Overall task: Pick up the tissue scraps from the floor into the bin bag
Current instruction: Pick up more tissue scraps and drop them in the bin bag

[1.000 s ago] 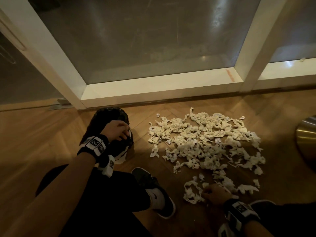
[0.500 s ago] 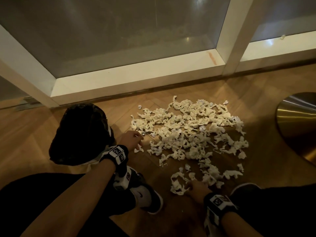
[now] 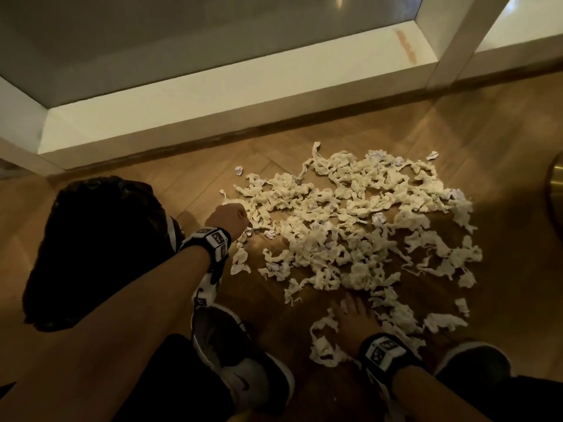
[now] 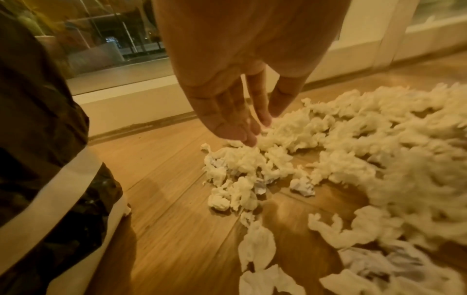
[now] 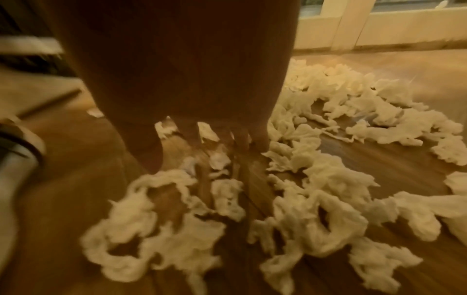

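Note:
A wide pile of cream tissue scraps [image 3: 350, 226] lies on the wooden floor. The black bin bag [image 3: 100, 245] stands to its left, bulging, with a white band on its side. My left hand [image 3: 228, 217] is at the pile's left edge, just right of the bag. In the left wrist view the left hand [image 4: 262, 123] points its fingers [image 4: 222, 111] down, nearly straight, and the tips touch the scraps [image 4: 353, 139]. My right hand [image 3: 350, 318] lies at the pile's near edge with fingers spread. The right wrist view is blurred; there the right hand [image 5: 199, 153] touches loose scraps [image 5: 316, 179].
A white window frame and sill [image 3: 213, 95] run along the far side of the floor. A round brass base [image 3: 554, 190] sits at the right edge. My two dark shoes [image 3: 240, 360] [image 3: 475, 360] stand close below the pile.
My left hand has left the bag's top and come right to the pile's edge. My right hand has spread its fingers over the near scraps. The head view has tilted lower and closer.

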Demonstrator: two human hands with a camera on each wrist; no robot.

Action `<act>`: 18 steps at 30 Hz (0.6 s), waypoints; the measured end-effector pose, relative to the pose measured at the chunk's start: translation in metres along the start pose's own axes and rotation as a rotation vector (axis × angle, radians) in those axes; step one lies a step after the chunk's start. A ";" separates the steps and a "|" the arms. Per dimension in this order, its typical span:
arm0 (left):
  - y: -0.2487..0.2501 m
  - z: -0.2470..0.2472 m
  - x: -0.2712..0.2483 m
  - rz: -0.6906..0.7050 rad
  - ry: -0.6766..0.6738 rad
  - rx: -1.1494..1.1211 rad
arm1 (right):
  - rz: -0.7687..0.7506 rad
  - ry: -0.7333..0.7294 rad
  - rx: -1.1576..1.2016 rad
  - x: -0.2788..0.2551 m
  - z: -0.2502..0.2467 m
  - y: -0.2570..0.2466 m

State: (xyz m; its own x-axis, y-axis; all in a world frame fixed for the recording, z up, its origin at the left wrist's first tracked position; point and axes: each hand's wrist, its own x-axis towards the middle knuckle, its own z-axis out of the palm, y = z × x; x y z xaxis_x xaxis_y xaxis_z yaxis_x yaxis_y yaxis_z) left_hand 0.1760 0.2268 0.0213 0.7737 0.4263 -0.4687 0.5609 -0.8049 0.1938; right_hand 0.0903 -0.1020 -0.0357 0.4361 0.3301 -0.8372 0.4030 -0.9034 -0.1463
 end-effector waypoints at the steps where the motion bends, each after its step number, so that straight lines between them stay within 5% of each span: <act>1: -0.002 0.006 0.008 -0.002 0.005 0.016 | 0.003 -0.034 -0.007 0.006 0.004 0.004; 10: 0.011 0.047 0.042 -0.021 -0.206 0.192 | -0.032 -0.062 0.025 0.007 0.018 0.009; 14: 0.012 0.066 0.039 -0.018 -0.122 0.137 | -0.012 -0.047 0.064 0.003 0.001 0.003; 18: 0.010 0.068 0.030 -0.033 -0.009 -0.020 | -0.041 0.174 0.130 0.005 -0.050 0.000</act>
State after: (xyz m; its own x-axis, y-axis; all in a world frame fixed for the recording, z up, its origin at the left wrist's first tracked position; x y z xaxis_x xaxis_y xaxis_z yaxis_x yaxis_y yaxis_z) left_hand 0.1844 0.2033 -0.0494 0.7520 0.4490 -0.4826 0.5920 -0.7821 0.1948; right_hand 0.1328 -0.0863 -0.0137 0.5583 0.3992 -0.7272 0.3208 -0.9123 -0.2545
